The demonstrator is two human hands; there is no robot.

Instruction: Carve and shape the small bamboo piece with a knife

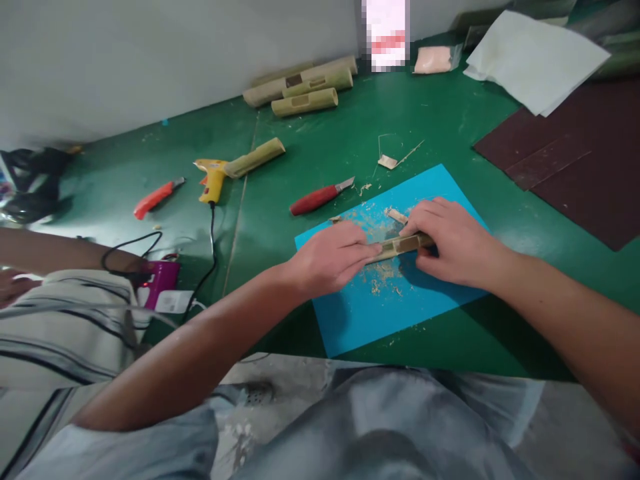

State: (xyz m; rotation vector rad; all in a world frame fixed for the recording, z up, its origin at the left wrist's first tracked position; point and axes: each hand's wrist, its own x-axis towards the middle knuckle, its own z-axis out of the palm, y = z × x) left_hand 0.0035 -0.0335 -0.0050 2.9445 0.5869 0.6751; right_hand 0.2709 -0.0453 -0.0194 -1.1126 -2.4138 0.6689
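Observation:
Between my two hands lies a short bamboo tube (389,251) with a rectangular opening cut in its upper side. My left hand (336,257) is closed round its left end, fingers pressed along the top. At the other end my right hand (447,237) grips the tube between thumb and fingers. Beneath both hands is a blue sheet (360,327), strewn with pale shavings (383,280). A small split piece of bamboo (397,215) rests just beyond my right fingertips. Past the sheet's far edge lies a red-handled knife (320,199), blade pointing right.
A yellow glue gun (214,181) touches another bamboo tube (257,157); its cord runs to a purple power strip (159,283). Left of it lies an orange cutter (156,200). Several cut tubes (305,101) lie by the wall. A co-worker's arm (65,252) reaches in from the left.

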